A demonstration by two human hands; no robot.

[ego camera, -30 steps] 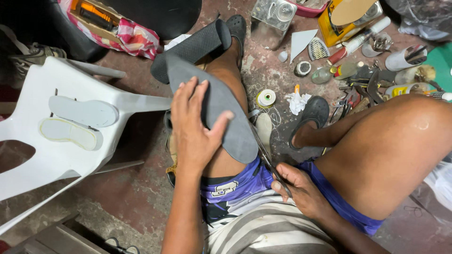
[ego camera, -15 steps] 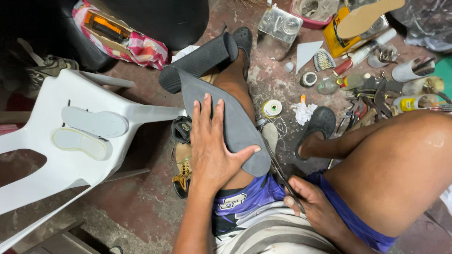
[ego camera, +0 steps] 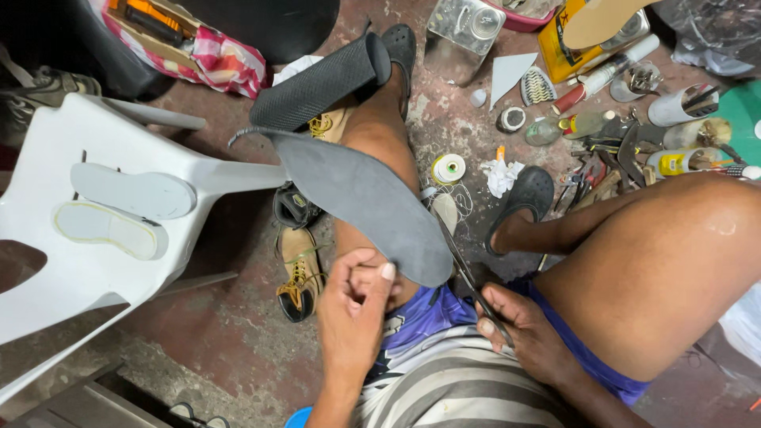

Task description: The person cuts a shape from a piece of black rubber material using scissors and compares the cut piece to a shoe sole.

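On the left thigh, the grey rubber sheet (ego camera: 357, 194) now lifts off the leg: half a second ago the left hand (ego camera: 353, 317) lay flat on top of it with fingers spread, and now that hand has slid to the near end and pinches the sheet's rounded edge, thumb on top, fingers curled under. The right hand (ego camera: 527, 337) has barely shifted; it stays closed around the scissors (ego camera: 468, 277), whose blades run up along the sheet's right edge. I cannot tell whether the blades are apart or together.

The sheet's long axis runs from the near end at the lap up and left, away from the body, to a narrow tip that hangs past the knee near the white chair (ego camera: 103, 261). Beyond that tip the strip joins a dark roll (ego camera: 321, 83) lying across the shin. The sheet's left edge overhangs 2 boots (ego camera: 300, 261) on the floor; its right edge is just beside the scissors and near a thread spool (ego camera: 449, 168).

2 pale soles (ego camera: 127, 206) lie on the chair seat, well apart from the hands. Bare reddish floor opens at lower left, between chair and boots. To the right, past the sandal (ego camera: 527, 194), tools and bottles crowd the floor, leaving little room there.
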